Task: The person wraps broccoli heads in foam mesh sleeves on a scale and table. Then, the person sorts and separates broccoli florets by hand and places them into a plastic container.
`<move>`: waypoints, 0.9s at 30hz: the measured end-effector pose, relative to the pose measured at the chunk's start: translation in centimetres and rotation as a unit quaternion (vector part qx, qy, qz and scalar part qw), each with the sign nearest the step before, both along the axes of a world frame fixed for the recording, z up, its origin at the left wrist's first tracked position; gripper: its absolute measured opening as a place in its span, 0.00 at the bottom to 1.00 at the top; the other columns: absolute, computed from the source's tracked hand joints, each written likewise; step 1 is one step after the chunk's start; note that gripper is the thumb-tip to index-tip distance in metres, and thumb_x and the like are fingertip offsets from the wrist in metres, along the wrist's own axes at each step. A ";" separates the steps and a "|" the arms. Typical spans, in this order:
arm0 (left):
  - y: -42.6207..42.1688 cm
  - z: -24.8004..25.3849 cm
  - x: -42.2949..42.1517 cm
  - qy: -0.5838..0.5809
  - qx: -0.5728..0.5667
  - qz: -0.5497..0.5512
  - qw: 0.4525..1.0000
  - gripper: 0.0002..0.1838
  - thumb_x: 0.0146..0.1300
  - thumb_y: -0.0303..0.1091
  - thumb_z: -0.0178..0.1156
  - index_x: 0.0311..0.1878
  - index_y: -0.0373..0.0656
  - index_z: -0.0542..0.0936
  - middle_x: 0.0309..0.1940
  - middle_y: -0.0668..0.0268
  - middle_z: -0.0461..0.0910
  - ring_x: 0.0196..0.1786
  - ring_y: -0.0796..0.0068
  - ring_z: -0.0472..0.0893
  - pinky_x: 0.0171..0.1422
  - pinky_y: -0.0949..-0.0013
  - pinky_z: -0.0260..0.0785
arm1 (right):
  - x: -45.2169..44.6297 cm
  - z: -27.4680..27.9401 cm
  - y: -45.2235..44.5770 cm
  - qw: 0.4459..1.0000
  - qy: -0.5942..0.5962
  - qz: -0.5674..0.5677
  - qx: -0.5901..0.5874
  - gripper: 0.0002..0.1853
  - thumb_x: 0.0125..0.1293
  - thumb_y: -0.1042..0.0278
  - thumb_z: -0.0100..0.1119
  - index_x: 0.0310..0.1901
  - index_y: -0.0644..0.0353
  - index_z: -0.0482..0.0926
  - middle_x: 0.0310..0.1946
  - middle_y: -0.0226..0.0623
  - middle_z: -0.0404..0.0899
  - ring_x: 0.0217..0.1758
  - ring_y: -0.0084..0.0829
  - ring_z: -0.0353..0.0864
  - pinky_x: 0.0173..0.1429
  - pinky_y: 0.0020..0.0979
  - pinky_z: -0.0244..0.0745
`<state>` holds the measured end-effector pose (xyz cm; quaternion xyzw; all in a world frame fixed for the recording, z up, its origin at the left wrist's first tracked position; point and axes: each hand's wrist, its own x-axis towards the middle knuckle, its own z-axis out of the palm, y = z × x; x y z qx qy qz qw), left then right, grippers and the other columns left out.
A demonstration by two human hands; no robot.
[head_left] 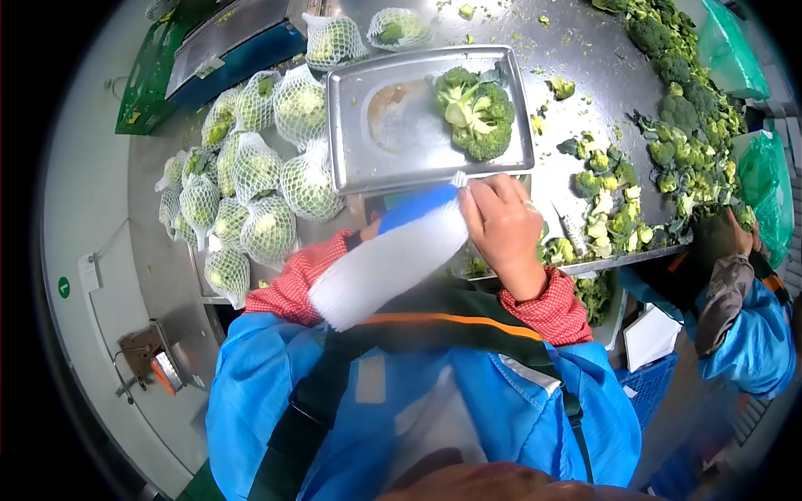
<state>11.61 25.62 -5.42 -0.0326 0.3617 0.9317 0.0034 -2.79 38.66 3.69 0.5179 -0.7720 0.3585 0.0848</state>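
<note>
A round green sticker [64, 287] on the wall at left carries a white mark that looks like a 1. A small pale label [210, 67] on the metal machine [238, 42] is too small to read.

The right hand [511, 230] pinches the tip of a white sleeve [401, 263] with a blue section, slanting in front of the person's chest, just below a metal tray [359, 92] on the steel table [576, 42]. The left hand [369, 230] is mostly hidden behind the sleeve; its grip cannot be told. A broccoli head [478, 113] lies in the tray's right half; netted heads [256, 167] crowd its left. At far right, darkness cuts off a co-worker [756, 326].
</note>
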 end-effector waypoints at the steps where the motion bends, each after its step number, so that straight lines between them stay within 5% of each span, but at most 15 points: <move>1: 1.0 2.2 0.7 0.009 0.120 -0.021 0.993 0.26 0.71 0.38 0.51 0.68 0.39 0.62 0.61 0.59 0.71 0.60 0.68 0.74 0.63 0.69 0.69 | 0.3 -0.2 0.6 0.999 0.033 -0.010 0.027 0.04 0.55 0.69 0.66 0.27 0.54 0.79 0.28 0.29 0.74 0.29 0.33 0.75 0.29 0.32 0.70; 4: 2.9 2.5 2.4 -0.037 0.201 -0.004 0.979 0.28 0.71 0.39 0.49 0.70 0.39 0.59 0.61 0.57 0.70 0.61 0.66 0.74 0.66 0.67 0.67 | 0.8 -1.2 2.0 0.997 0.067 0.027 0.038 0.07 0.53 0.69 0.67 0.25 0.55 0.77 0.29 0.33 0.73 0.30 0.35 0.74 0.32 0.34 0.70; 9: 6.1 -7.8 4.2 -0.051 -0.090 0.091 0.990 0.20 0.71 0.35 0.45 0.64 0.40 0.67 0.55 0.59 0.74 0.60 0.71 0.73 0.64 0.71 0.66 | 1.9 -1.2 3.3 0.998 0.016 0.057 0.022 0.10 0.52 0.73 0.68 0.23 0.60 0.74 0.27 0.35 0.73 0.29 0.37 0.72 0.33 0.35 0.69; 12: 5.1 -9.0 3.7 -0.052 -0.280 0.034 0.958 0.18 0.72 0.35 0.43 0.61 0.40 0.71 0.54 0.60 0.75 0.59 0.72 0.73 0.61 0.71 0.67 | 2.0 -0.6 3.4 0.998 0.007 0.063 -0.024 0.10 0.51 0.74 0.69 0.24 0.59 0.74 0.27 0.36 0.73 0.29 0.38 0.72 0.32 0.35 0.69; 13: 5.0 -8.6 3.5 -0.036 -0.207 0.027 0.977 0.19 0.73 0.35 0.42 0.62 0.39 0.71 0.54 0.60 0.75 0.59 0.72 0.73 0.61 0.70 0.67 | 2.0 0.1 3.1 0.995 0.003 0.089 -0.052 0.10 0.56 0.74 0.66 0.25 0.62 0.72 0.25 0.36 0.71 0.27 0.33 0.71 0.32 0.32 0.67; 14: 4.9 -7.3 3.0 -0.022 -0.133 0.018 0.991 0.19 0.74 0.35 0.42 0.62 0.39 0.70 0.55 0.61 0.75 0.59 0.72 0.73 0.61 0.70 0.67 | 2.4 -0.1 3.2 0.986 -0.131 0.102 -0.034 0.10 0.58 0.73 0.64 0.25 0.62 0.72 0.26 0.36 0.71 0.28 0.33 0.71 0.32 0.32 0.67; 16: 4.8 -2.5 1.6 -0.037 0.184 0.045 0.981 0.19 0.74 0.35 0.41 0.63 0.39 0.69 0.56 0.61 0.74 0.60 0.72 0.72 0.63 0.69 0.66 | 2.9 -0.6 3.3 0.914 -0.388 0.120 0.002 0.10 0.62 0.69 0.60 0.27 0.62 0.71 0.26 0.37 0.70 0.28 0.34 0.71 0.32 0.32 0.67; 17: 4.5 0.9 0.8 -0.087 0.284 0.067 0.952 0.20 0.75 0.36 0.42 0.64 0.39 0.68 0.56 0.61 0.74 0.61 0.72 0.72 0.64 0.69 0.66 | 2.2 -0.4 3.3 0.816 -0.560 0.126 0.071 0.11 0.69 0.67 0.53 0.31 0.64 0.73 0.27 0.33 0.71 0.32 0.25 0.72 0.36 0.30 0.68; 18: 3.6 5.7 -0.1 -0.222 0.268 0.088 0.934 0.20 0.75 0.36 0.43 0.65 0.39 0.67 0.57 0.60 0.74 0.61 0.72 0.72 0.64 0.68 0.66 | 2.1 -0.2 2.6 0.718 -0.683 0.131 0.014 0.10 0.71 0.67 0.52 0.33 0.62 0.75 0.28 0.28 0.72 0.37 0.19 0.72 0.41 0.27 0.70; 20: 2.6 5.5 -0.9 -0.252 0.193 0.151 0.936 0.20 0.74 0.35 0.45 0.65 0.39 0.67 0.55 0.61 0.75 0.59 0.73 0.74 0.63 0.68 0.68 | 1.8 -0.3 2.3 0.629 -0.756 0.176 0.041 0.08 0.68 0.66 0.55 0.39 0.63 0.76 0.32 0.26 0.76 0.41 0.20 0.74 0.47 0.24 0.70; 22: 1.7 0.3 -1.9 -0.043 0.083 0.228 0.969 0.18 0.71 0.32 0.49 0.63 0.39 0.69 0.50 0.64 0.77 0.53 0.74 0.78 0.58 0.68 0.73 | 1.2 0.4 2.2 0.652 -0.687 0.270 0.171 0.16 0.64 0.66 0.61 0.50 0.64 0.75 0.38 0.29 0.79 0.44 0.20 0.75 0.51 0.23 0.71; 23: 1.3 0.3 -1.2 -0.059 0.040 0.218 0.973 0.19 0.70 0.30 0.51 0.63 0.39 0.69 0.52 0.62 0.77 0.53 0.72 0.78 0.59 0.68 0.72 | 0.4 1.2 2.0 0.649 -0.674 0.283 0.208 0.21 0.59 0.75 0.61 0.55 0.66 0.73 0.49 0.37 0.79 0.50 0.26 0.78 0.59 0.29 0.71; 27: -3.9 0.7 -0.8 -0.114 -0.162 -0.069 0.978 0.26 0.64 0.38 0.59 0.63 0.39 0.70 0.58 0.60 0.73 0.58 0.70 0.74 0.64 0.67 0.65 | -2.6 -5.1 4.7 0.502 -0.837 0.183 -0.117 0.24 0.56 0.75 0.59 0.56 0.69 0.73 0.48 0.44 0.81 0.53 0.36 0.80 0.61 0.35 0.73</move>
